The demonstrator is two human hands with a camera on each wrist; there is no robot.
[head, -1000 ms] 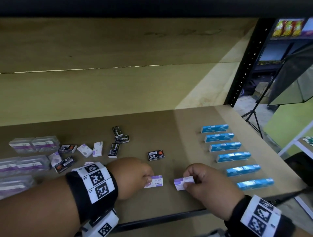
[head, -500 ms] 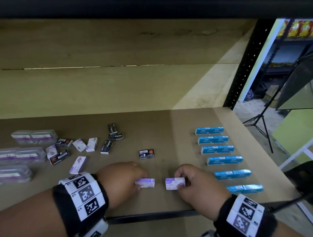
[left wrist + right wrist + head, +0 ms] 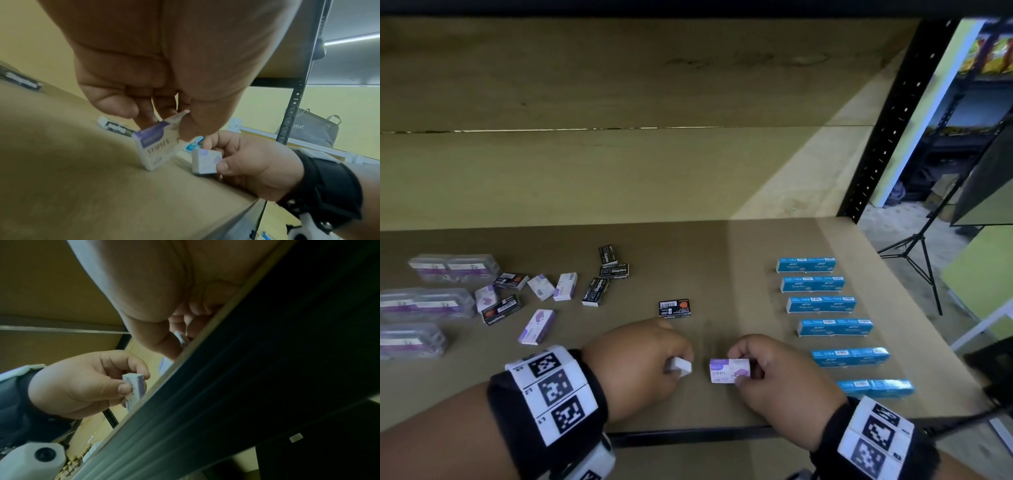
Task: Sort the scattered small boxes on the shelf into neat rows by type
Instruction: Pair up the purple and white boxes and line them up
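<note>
Near the front edge of the shelf board, each hand pinches a small white-and-purple staples box. My left hand holds its box tipped up on one corner; in the left wrist view that box stands tilted on the board between thumb and fingers. My right hand holds the other box on its long side, just right of the first. The two boxes sit a little apart. In the right wrist view only a sliver of the right hand's box shows; the left hand's box is plain.
Several blue staples boxes lie in a neat column at the right. One black staples box sits just behind my hands. Black boxes and purple-white boxes lie scattered at the left, beside clear plastic packs.
My left hand has tipped its box from lying flat up onto an edge. The right hand keeps its box in nearly the same spot. The head view has shifted slightly.
</note>
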